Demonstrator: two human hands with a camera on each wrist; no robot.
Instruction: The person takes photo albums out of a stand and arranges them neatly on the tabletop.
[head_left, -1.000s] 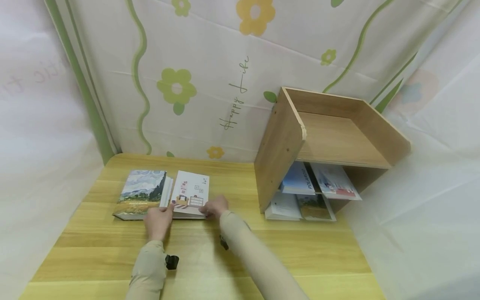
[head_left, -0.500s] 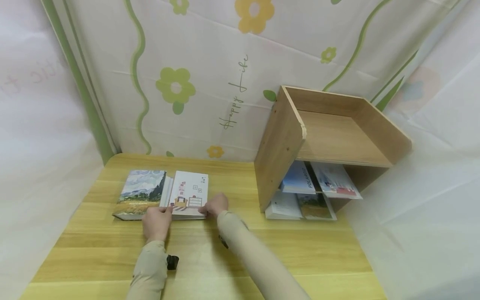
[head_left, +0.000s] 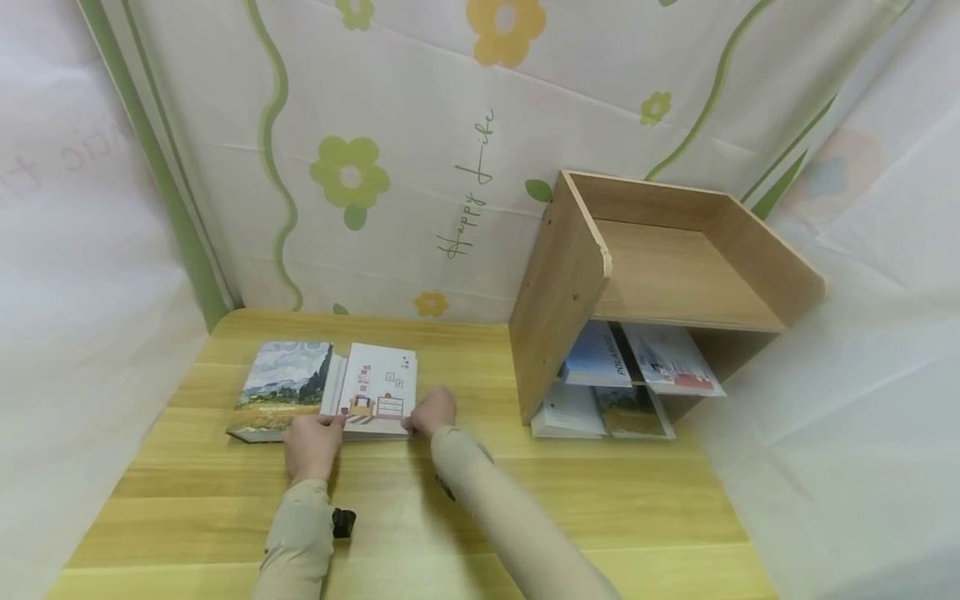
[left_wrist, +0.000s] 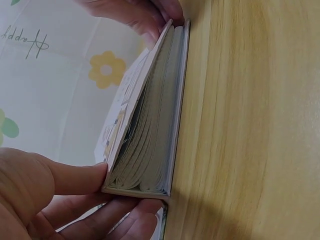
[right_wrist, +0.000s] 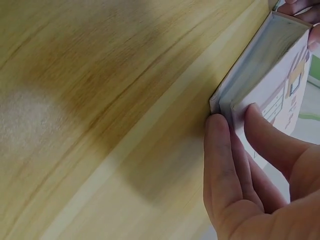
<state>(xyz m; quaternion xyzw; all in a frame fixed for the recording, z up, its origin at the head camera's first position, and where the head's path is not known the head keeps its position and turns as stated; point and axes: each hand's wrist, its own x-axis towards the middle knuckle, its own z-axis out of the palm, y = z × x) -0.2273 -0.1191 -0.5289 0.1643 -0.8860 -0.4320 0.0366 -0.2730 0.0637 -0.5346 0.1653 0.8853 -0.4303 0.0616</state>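
A thick hardcover book (head_left: 378, 383) with a white cover, printed with a small room scene, lies flat on the table. My left hand (head_left: 311, 443) grips its near left corner, thumb on the cover and fingers along the spine side in the left wrist view. At the near right corner my right hand (head_left: 433, 410) pinches the book, its thumb (right_wrist: 272, 135) on the cover and fingers against the edge. The front cover stands slightly raised over the pages (left_wrist: 150, 145). Beside it on the left lies a landscape-painting book (head_left: 285, 387).
A wooden shelf unit (head_left: 558, 308) stands on the right of the table (head_left: 420, 517). Its lower levels hold a blue book (head_left: 597, 357), a white-and-red book (head_left: 667, 360), a white book (head_left: 567, 412) and a dark landscape book (head_left: 633, 412). A flower-printed curtain (head_left: 420, 108) hangs behind.
The white book's cover has shifted slightly left against the painting book, and my left hand has edged left with it. My right hand keeps its hold at the right corner.
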